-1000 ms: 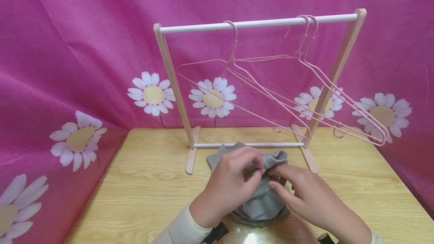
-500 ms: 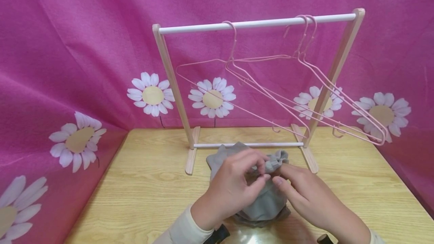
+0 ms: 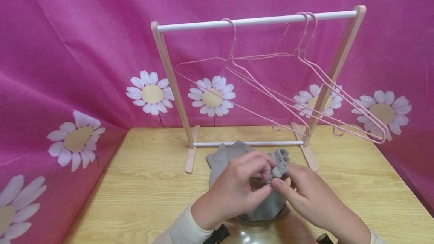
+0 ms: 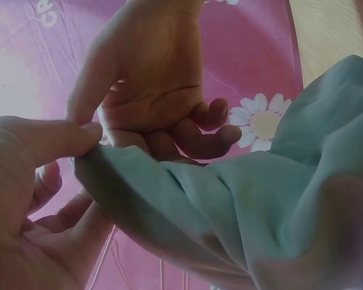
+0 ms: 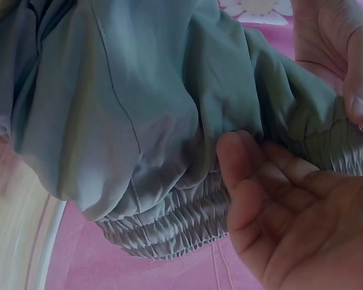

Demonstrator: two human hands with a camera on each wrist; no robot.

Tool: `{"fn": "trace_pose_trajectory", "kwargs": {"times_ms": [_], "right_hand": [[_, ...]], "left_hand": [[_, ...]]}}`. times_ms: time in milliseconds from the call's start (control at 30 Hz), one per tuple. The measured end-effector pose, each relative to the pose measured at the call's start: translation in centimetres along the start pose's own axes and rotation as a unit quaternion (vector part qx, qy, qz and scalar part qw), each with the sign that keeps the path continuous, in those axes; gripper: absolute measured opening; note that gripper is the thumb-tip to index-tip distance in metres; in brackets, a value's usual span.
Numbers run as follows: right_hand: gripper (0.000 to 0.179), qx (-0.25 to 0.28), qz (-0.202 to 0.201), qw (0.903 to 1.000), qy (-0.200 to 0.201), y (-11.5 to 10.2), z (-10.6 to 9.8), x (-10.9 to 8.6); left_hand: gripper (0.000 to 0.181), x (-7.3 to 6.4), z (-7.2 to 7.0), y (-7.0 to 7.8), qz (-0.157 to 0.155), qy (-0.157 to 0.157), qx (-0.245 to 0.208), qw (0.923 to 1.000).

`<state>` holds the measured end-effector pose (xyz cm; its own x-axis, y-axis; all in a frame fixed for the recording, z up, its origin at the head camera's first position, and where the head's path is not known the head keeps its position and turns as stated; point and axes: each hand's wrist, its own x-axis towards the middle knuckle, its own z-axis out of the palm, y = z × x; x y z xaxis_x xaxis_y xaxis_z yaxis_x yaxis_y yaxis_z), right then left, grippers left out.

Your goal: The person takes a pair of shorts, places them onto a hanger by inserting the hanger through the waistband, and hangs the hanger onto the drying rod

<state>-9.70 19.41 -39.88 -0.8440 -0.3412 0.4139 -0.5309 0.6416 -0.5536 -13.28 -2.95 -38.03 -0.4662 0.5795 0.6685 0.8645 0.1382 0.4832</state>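
A grey garment (image 3: 268, 207) of smooth cloth lies bunched on the table, with a gathered elastic band (image 3: 280, 159) raised between the hands. My left hand (image 3: 234, 187) pinches the band's edge between thumb and fingers, as the left wrist view shows. My right hand (image 3: 312, 195) has its thumb on the band right beside the left thumb. Behind the cloth, its fingers are hidden in the head view. The right wrist view shows those fingers bent against the garment (image 5: 163, 115), near the ruched band (image 5: 169, 223). Both thumb tips almost meet.
A wooden rack (image 3: 169, 78) with a white top rail (image 3: 261, 21) stands behind the garment. Several pink wire hangers (image 3: 268, 89) hang from it, some reaching out over the right side. A pink flowered cloth (image 3: 84, 29) surrounds the wooden table (image 3: 142, 199).
More of the gathered band has come up into view between the hands. The left fingers have shifted slightly right along it, while the right hand has moved a little.
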Motion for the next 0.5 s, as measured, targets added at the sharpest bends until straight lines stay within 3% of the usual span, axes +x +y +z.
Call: {"fn": "trace_pose_trajectory", "kwargs": {"times_ms": [500], "right_hand": [[0.014,-0.009,0.004,0.9998,0.017,-0.07,0.00,-0.03]], "left_hand": [[0.034,0.13,-0.06,-0.12,0.012,-0.077,0.004,0.9970]]}}
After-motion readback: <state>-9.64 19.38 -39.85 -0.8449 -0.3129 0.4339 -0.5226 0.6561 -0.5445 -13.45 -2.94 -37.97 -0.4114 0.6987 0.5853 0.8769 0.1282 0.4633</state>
